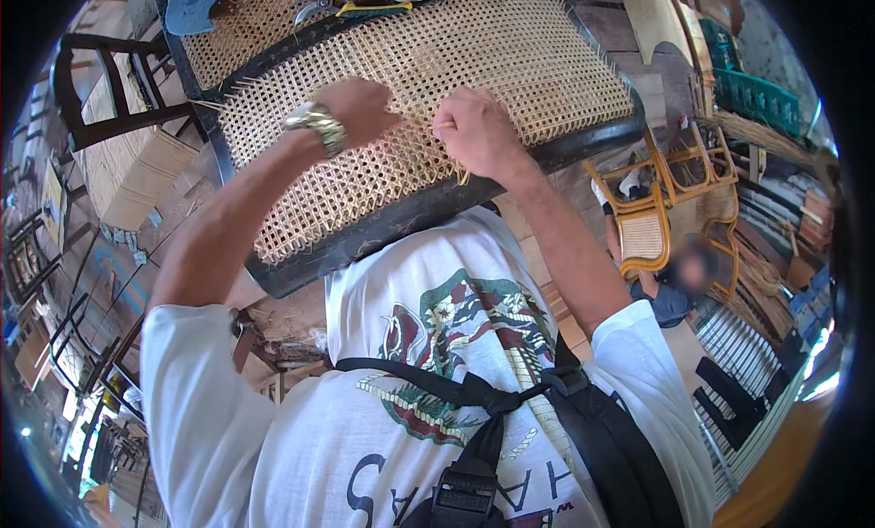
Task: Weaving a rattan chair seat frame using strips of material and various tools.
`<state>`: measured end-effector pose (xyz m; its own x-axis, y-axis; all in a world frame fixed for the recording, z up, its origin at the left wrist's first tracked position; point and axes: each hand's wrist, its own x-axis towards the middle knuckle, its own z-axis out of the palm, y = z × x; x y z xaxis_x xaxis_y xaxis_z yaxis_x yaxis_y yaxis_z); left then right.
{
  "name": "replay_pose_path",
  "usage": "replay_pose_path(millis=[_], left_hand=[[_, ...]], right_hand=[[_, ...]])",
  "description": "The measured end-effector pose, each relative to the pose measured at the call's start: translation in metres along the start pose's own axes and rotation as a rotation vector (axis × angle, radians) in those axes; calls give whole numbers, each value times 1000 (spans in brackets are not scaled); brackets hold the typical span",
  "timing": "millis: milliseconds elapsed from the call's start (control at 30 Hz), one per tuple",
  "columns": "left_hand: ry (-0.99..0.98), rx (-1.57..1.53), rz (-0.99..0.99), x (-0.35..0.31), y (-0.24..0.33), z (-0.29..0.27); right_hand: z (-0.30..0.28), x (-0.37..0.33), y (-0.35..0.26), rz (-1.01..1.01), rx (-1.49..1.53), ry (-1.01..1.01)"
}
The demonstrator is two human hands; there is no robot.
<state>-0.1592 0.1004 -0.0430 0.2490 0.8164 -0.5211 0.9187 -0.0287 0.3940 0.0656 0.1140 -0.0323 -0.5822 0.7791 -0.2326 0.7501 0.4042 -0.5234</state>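
Note:
A woven cane panel (319, 195) with an open-holed pattern spans a dark wooden frame (383, 246), which lies tilted in front of me. My left hand (355, 109), wearing a gold-coloured watch (317, 127) at the wrist, is closed low over the middle of the weave, its fingertips mostly hidden. Just to its right, my right hand (481, 132) is curled into a closed grip above the cane. Whatever either hand pinches is too small or hidden to name. Loose cane ends stick out along the panel's edges.
Yellow-handled pruning shears (319, 7) and a blue piece (193, 4) lie at the frame's far side. A dark chair frame (114, 91) stands left by a cardboard box (137, 177). At right, a person (679, 277) sits among orange-brown chair frames (697, 168); a green crate (756, 100) stands beyond.

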Motion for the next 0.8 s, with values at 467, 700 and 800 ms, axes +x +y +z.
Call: replay_pose_path(millis=[467,700,800], left_hand=[[300,-184,313,-22,-40,-11],[212,-89,195,-6,-6,14],[56,-95,69,-3,7,-4]], right_hand=[[-46,-55,46,388,726,9],[-59,-42,-13,150,1071,295],[-62,-49,15,247,849,284]])
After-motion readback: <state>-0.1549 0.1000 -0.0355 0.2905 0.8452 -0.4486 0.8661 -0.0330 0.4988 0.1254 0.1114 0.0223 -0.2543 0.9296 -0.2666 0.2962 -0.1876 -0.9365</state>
